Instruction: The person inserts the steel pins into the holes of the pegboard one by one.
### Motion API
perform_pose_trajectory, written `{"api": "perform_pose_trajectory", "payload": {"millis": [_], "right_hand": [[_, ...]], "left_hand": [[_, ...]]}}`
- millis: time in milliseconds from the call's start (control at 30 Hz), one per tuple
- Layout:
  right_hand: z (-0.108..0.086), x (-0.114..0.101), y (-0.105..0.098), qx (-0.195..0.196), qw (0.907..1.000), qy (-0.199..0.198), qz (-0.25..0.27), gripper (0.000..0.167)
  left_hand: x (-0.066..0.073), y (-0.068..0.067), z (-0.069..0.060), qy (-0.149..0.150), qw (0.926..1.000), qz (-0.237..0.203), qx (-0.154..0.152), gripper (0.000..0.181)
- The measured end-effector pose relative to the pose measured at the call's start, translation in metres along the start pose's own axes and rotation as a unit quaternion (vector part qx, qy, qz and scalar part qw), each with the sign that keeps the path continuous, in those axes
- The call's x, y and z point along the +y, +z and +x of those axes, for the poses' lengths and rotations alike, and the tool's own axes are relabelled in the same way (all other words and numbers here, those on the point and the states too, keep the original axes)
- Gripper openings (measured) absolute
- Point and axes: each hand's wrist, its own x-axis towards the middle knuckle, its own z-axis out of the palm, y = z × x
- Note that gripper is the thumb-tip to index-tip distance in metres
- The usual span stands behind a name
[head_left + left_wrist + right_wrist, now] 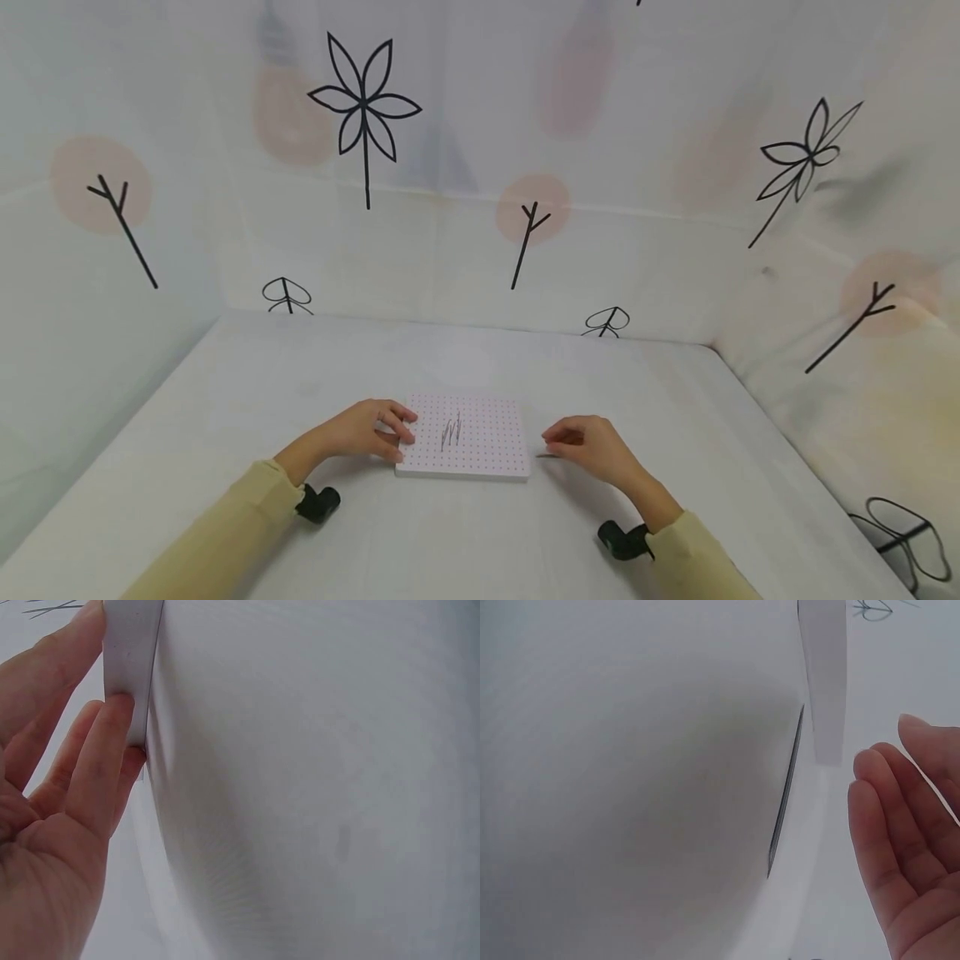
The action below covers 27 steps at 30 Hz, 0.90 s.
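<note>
A white square board [491, 454] with rows of small dark dots lies on the table. Several thin dark needle-like rods [452, 432] rise from its left half; the left wrist view catches some rods [56, 609] at its top corner. My left hand [371, 429] rests fingers and thumb against the board's left edge, touching its side [129, 660]. To the right of the board is my right hand [592, 446], its fingers loosely bent. Beside it, a narrow bunch of dark rods [786, 791] lies on the table, apart from the fingers [874, 832] in the right wrist view.
A white cloth covers the table [360, 542]. Patterned fabric walls [450, 250] with plant drawings enclose its back and sides. Dark wrist cameras [321, 505] sit on both wrists, close above the tabletop.
</note>
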Motion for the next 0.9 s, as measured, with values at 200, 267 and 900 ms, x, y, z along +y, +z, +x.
{"api": "perform_pose_trajectory", "payload": {"millis": [200, 267, 900], "right_hand": [[-0.002, 0.006, -0.006, -0.021, 0.9998, 0.000, 0.005, 0.009], [-0.002, 0.008, -0.008, -0.033, 0.9994, -0.007, 0.005, 0.009], [0.024, 0.025, -0.007, -0.168, 0.9857, 0.001, -0.012, 0.008]], "left_hand": [[-0.001, 0.000, 0.000, 0.002, 1.0000, -0.003, -0.003, 0.019], [-0.002, 0.000, 0.001, 0.004, 1.0000, -0.003, -0.003, 0.019], [-0.002, 0.000, 0.002, -0.001, 1.0000, -0.006, -0.006, 0.019]]}}
